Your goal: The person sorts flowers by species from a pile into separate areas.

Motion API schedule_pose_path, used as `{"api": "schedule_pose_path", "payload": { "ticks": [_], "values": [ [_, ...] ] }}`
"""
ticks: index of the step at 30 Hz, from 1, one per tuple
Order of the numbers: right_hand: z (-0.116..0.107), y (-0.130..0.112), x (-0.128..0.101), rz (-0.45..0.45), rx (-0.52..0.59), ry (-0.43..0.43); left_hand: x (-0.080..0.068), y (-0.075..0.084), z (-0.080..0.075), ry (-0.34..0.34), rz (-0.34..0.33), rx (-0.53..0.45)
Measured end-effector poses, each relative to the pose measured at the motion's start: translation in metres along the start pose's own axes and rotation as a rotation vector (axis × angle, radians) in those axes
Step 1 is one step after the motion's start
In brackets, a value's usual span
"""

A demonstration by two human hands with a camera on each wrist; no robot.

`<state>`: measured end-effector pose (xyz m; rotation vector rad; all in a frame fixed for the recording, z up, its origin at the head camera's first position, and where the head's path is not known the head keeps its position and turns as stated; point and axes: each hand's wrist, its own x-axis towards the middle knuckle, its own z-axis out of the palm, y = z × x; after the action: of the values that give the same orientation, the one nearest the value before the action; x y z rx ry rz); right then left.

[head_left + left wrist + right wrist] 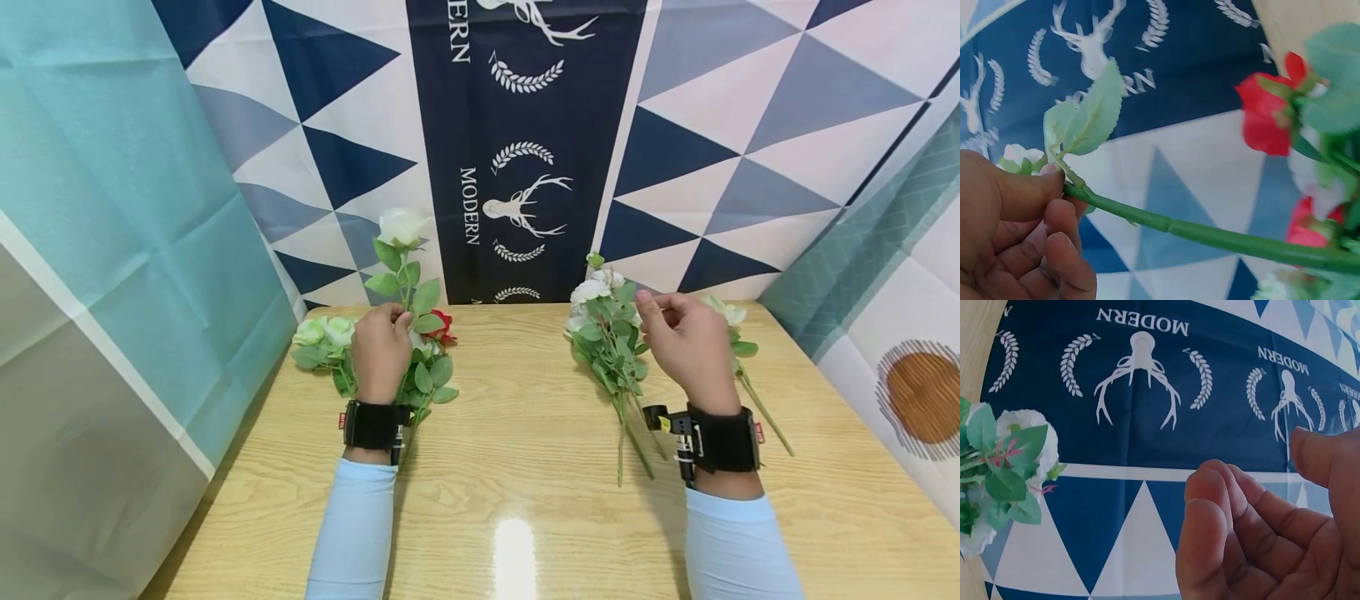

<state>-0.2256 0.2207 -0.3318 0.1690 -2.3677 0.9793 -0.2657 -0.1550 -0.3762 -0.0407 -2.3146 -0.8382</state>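
Note:
My left hand [381, 348] pinches the green stem [1229, 239] of a white rose [401, 227] between thumb and fingers. The rose stands upright above the hand, leaves along its stem. Around and behind that hand lie pale green-white flowers [324, 332] and a red flower [442, 327], partly covered by it. My right hand [692, 346] hovers with fingers loosely bent and the thumb apart; nothing is between them in the right wrist view. Nearest to it, on its left, is a bunch of white flowers [591, 292] with leafy stems.
A wooden table [517, 433] carries the flowers. Another pale flower [727, 312] lies beyond the right hand, its stem pointing toward the front right. Patterned cloth [525, 117] hangs at the back, with a teal and grey cloth [142, 217] along the left side.

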Motion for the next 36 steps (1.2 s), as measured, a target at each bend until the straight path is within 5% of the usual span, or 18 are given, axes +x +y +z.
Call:
{"api": "schedule_pose_path", "payload": {
  "ticks": [9,21,36],
  "values": [
    [0.014,-0.009,0.0,-0.096,0.04,-0.039,-0.006,0.036,0.003,0.022,0.174,-0.032],
    [0.033,-0.014,-0.003,-0.164,0.104,-0.06,-0.02,0.063,0.023,-0.034,0.277,-0.121],
    [0.068,-0.048,-0.015,-0.255,0.27,-0.106,-0.036,0.087,0.036,-0.085,0.36,-0.15]
  ]
}}
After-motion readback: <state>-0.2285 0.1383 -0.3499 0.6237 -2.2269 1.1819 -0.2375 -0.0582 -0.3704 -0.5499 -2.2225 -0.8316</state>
